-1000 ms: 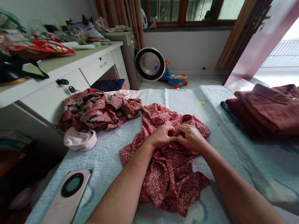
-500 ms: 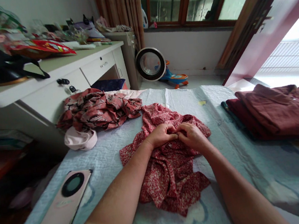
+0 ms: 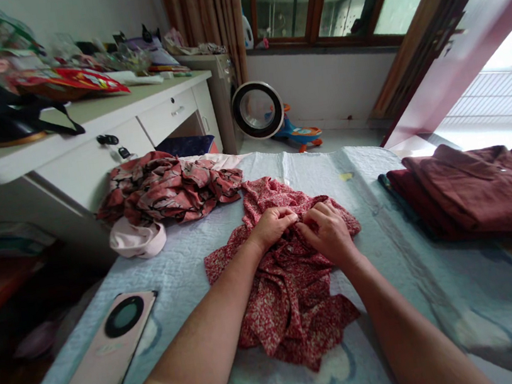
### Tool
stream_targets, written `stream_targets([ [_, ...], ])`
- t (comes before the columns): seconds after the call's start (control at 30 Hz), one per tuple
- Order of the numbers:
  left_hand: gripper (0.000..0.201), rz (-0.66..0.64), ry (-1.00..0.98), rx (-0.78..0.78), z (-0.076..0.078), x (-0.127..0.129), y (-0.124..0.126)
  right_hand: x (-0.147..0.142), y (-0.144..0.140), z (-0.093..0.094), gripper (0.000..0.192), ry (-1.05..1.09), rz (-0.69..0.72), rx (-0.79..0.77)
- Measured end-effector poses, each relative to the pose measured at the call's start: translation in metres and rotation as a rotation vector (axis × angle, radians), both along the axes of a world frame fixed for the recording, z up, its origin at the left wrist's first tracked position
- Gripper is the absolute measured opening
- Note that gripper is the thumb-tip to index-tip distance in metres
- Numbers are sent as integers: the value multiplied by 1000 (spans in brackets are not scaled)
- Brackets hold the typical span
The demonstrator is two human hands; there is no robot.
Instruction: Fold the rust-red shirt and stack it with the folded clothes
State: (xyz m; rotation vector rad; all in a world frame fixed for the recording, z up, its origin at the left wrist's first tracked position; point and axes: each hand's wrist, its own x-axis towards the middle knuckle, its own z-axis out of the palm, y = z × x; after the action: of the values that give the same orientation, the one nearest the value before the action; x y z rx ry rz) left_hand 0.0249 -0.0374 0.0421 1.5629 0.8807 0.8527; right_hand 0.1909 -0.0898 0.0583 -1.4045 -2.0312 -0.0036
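A red floral shirt (image 3: 294,295) lies rumpled on the pale blue cloth cover (image 3: 187,278) in front of me. My left hand (image 3: 274,226) pinches the shirt's fabric near its upper middle. Close beside it, my right hand (image 3: 327,229) has its fingers closed on the same part of the shirt. The fingertips of both hands almost meet, and they hide the exact bit of cloth between them. A small light button shows just below the hands.
A crumpled pink-red patterned garment (image 3: 170,188) and a pale pink band (image 3: 138,237) lie at the back left. Nearer is a phone-like pink panel (image 3: 95,373). Folded dark red clothes (image 3: 489,191) are stacked at right. Behind stand a cluttered desk (image 3: 112,117) and an open washer door (image 3: 258,110).
The fingers of both hands have shifted slightly on the fabric, and the right hand has turned a little. The shirt lies almost as before.
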Motion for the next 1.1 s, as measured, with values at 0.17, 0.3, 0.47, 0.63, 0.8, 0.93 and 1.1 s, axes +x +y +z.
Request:
stream_targets([
  [0.17, 20, -82, -25, -43, 1, -1, -1, -1, 3, -7, 25, -23, 32, -105],
  [0.3, 21, -99, 45, 5, -1, -1, 1, 0, 4, -9, 25, -41, 32, -137],
  [0.47, 30, -96, 118, 87, -4, -2, 4, 1, 3, -10, 19, -47, 76, -141],
  [0.63, 26, -95, 128, 70, -5, -2, 5, -1, 3, -8, 16, -5, 55, -157],
  [0.8, 21, -51, 116, 85, -2, -1, 3, -1, 3, -9, 14, 71, 48, -132],
  [0.93, 23, -11, 61, 82, 3, 1, -1, 0, 4, -10, 19, 98, 56, -135],
  [1.1, 25, 28, 18, 138, 10, 4, -6, 1, 5, -7, 29, 162, 55, -179],
])
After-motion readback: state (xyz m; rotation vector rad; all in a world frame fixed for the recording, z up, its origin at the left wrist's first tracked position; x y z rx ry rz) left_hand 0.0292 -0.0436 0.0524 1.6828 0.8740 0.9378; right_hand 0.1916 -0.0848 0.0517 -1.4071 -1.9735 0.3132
